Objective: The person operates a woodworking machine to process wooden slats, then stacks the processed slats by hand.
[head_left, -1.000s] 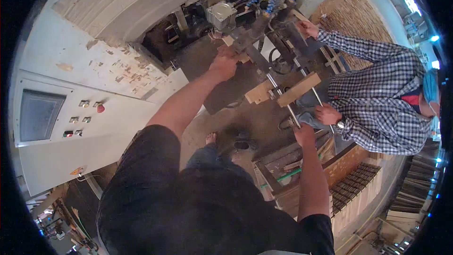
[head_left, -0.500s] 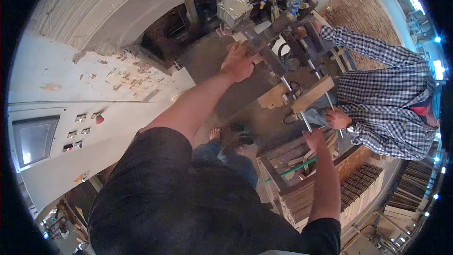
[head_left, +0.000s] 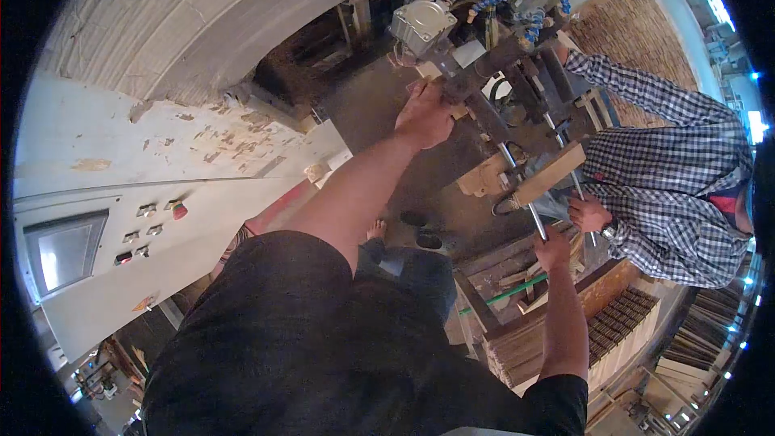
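Observation:
My left hand (head_left: 425, 115) is closed around the end of a dark metal bar (head_left: 486, 117), part of a machine assembly; the exact grip is partly hidden behind my fingers. My right hand (head_left: 554, 249) wraps the near end of a shiny metal rod (head_left: 536, 216) that runs out from the same assembly. A wooden block (head_left: 550, 173) lies across this rod and a second parallel one. Facing me, a person in a checked shirt (head_left: 646, 161) has one hand (head_left: 588, 213) at the second rod and the other at the far end of the assembly.
Left stands a pale control cabinet (head_left: 202, 242) with a screen (head_left: 66, 250) and a red button (head_left: 176, 209). A silver motor housing (head_left: 423, 23) and blue segmented hose (head_left: 529, 12) sit beyond my left hand. Stacked wood strips (head_left: 617, 331) are at lower right, by a green bar (head_left: 523, 285).
The assembly, both my hands and the surroundings appear shifted slightly right and down in view. Another foot or patterned cloth shows beside the cabinet. Both my grips look the same.

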Demonstrator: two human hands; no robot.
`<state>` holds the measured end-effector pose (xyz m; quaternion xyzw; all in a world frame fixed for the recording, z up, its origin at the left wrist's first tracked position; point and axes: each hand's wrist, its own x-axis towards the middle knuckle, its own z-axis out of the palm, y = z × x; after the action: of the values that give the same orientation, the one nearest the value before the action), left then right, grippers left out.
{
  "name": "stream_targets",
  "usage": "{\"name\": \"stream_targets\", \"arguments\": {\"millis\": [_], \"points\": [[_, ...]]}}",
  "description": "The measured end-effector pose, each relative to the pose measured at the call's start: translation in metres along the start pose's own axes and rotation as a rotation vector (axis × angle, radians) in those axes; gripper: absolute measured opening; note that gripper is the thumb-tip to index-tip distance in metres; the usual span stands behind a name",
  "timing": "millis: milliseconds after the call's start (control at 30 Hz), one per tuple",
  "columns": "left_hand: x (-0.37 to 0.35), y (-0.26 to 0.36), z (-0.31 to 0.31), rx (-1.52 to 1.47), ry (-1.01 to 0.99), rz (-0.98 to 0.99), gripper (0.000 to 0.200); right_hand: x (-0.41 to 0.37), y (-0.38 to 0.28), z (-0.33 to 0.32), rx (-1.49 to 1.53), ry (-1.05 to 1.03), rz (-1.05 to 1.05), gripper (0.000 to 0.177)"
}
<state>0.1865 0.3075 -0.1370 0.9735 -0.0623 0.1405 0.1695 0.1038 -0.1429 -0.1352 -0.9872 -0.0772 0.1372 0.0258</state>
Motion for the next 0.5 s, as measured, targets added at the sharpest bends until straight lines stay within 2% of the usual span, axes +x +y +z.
{"name": "stream_targets", "arguments": {"millis": [100,167,233,300,333,400,500], "points": [[0.003,0.004,-0.010,-0.010,-0.022,-0.009,0.040,-0.001,0.000,-0.001,-0.060,-0.003,-0.021,0.024],[0.002,0.002,-0.004,0.001,-0.010,0.003,0.041,0.001,0.005,0.000,-0.016,-0.014,-0.059,0.033],[-0.001,-0.002,0.008,0.011,0.001,0.008,0.042,-0.002,-0.003,-0.008,0.003,-0.002,-0.042,0.033],[0.000,-0.005,0.014,0.005,0.125,0.069,0.043,-0.002,-0.007,-0.012,0.023,0.010,-0.024,0.032],[0.001,-0.005,0.013,0.005,0.124,0.067,0.043,-0.002,-0.007,-0.012,0.032,-0.011,-0.016,0.029],[0.002,-0.004,0.007,0.056,-0.058,0.027,0.044,-0.003,-0.004,-0.010,0.041,-0.038,-0.008,0.026],[0.001,0.003,-0.006,-0.042,-0.081,-0.031,0.046,-0.002,0.001,-0.004,0.078,0.001,-0.024,0.032]]}}
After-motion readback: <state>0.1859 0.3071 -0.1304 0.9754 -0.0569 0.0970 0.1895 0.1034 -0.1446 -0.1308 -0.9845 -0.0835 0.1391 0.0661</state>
